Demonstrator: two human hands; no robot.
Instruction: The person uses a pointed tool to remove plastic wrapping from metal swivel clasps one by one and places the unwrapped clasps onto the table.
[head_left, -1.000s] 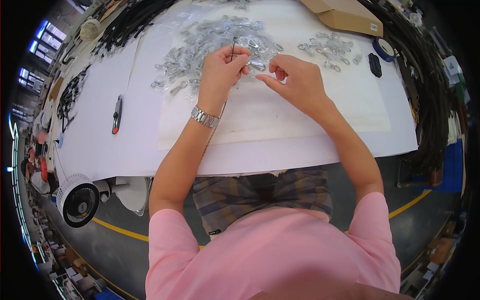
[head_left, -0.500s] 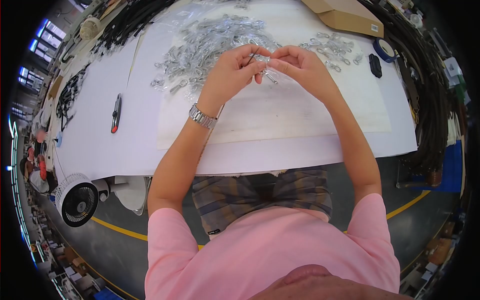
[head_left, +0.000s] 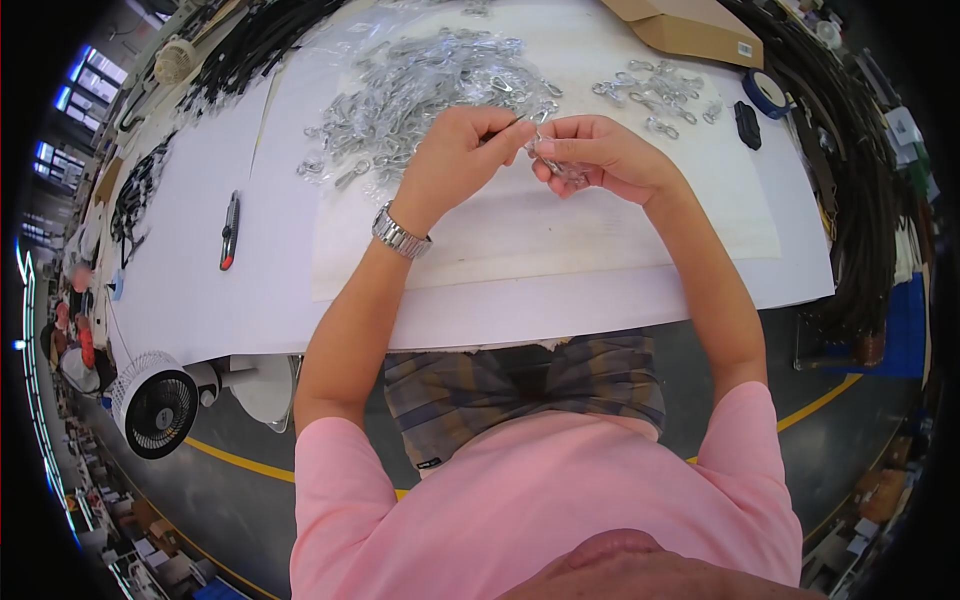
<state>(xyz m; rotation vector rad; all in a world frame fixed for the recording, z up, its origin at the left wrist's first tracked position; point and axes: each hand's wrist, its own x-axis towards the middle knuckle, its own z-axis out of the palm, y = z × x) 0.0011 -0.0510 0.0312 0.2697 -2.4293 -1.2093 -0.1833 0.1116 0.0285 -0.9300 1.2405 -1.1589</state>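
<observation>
My left hand [head_left: 452, 160], with a metal watch on the wrist, is closed with a thin dark tool [head_left: 517, 121] between its fingers; its kind is mostly hidden. My right hand [head_left: 612, 158] pinches a small silver snap hook [head_left: 541, 150], and clear plastic film [head_left: 573, 176] shows under its curled fingers. The fingertips of both hands almost meet over the front of the pile. Behind them lies a heap of silver snap hooks in clear plastic [head_left: 430, 85]. Several hooks [head_left: 655, 92] are spread on the white sheet at the right.
A box cutter [head_left: 230, 232] lies on the left of the table. Toward the right are a black object [head_left: 747, 125], a blue tape roll [head_left: 767, 93] and a cardboard box [head_left: 690, 32]. Dark straps [head_left: 860, 230] hang along the right edge. A fan [head_left: 157, 408] stands at lower left.
My right hand has turned, its fingers now curled under the snap hook and film. The left hand has dropped slightly, and the dark tool between its fingers now points toward the right hand.
</observation>
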